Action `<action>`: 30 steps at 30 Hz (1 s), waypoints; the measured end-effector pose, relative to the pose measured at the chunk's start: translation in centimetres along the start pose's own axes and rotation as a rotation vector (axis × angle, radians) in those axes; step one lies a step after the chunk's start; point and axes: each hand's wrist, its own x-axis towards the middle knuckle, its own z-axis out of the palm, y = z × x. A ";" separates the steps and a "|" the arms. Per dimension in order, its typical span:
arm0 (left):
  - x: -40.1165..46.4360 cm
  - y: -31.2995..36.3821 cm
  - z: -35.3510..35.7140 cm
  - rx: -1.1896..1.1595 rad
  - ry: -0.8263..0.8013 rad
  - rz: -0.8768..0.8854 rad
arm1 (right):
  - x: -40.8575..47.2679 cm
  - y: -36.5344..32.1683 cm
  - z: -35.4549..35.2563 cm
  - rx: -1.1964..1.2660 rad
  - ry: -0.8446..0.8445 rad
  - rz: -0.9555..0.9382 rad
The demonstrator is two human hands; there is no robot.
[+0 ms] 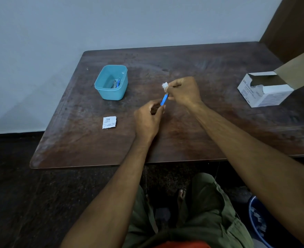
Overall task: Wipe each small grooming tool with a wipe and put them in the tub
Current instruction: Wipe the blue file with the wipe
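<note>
Blue tool (164, 99) held above desk (201, 65) centre; long axis ran near-left to far-right. Left hand (147, 119) pinched near end, right hand (183, 91) pinched wipe (164, 85) round far end. Tub (111, 82) lay far-left, nearer left grip.

A slim blue tool (164, 100) is tilted above the table, its lower end pinched by the left hand (148, 120). Its upper end is wrapped in a small white wipe (164, 86), which the right hand (184, 92) pinches. The light-blue tub (111, 83) stands open and upright to the left, well apart, with a metal tool and a blue one (116, 83) lying inside.
</note>
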 end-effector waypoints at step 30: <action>0.8 0.0 -1.1 -0.491 0.048 -0.444 | -3.7 1.7 2.9 -0.725 -0.108 -0.703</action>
